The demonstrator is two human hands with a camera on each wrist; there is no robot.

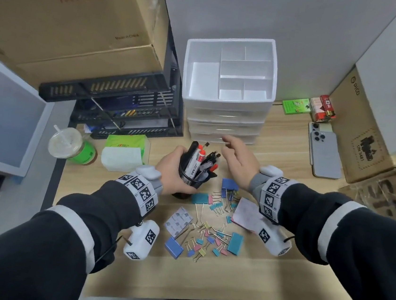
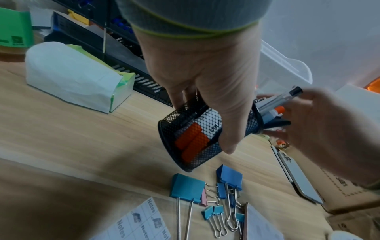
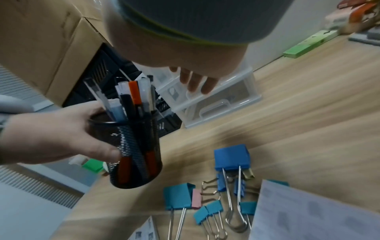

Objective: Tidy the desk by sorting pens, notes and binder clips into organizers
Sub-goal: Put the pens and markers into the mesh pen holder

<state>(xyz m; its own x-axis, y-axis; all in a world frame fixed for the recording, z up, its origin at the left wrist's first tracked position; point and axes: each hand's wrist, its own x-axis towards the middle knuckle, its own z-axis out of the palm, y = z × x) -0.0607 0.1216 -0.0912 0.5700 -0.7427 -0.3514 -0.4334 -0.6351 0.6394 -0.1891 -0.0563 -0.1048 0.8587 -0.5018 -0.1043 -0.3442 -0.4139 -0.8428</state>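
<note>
Your left hand (image 1: 173,171) wraps its fingers and thumb round a black wire-mesh pen cup (image 2: 197,138), holding it tilted just above the pale wooden desk (image 1: 276,163). The cup is crowded with pens and markers (image 1: 200,160), some with orange caps; their exact number is hard to make out. Your right hand (image 1: 239,159) hovers beside the pen tips, fingers relaxed and spread, holding nothing.

Behind the cup stands a white plastic drawer organizer (image 1: 228,89) whose divided top tray shows only bare white compartments; what its frosted drawers contain cannot be seen.

Nearer you, coloured binder clips (image 1: 209,235) lie scattered on the desk, a printed sheet of note labels (image 1: 179,220) to their left. A pale pink notepad (image 1: 246,213) is partly hidden beneath your right wrist.
</note>
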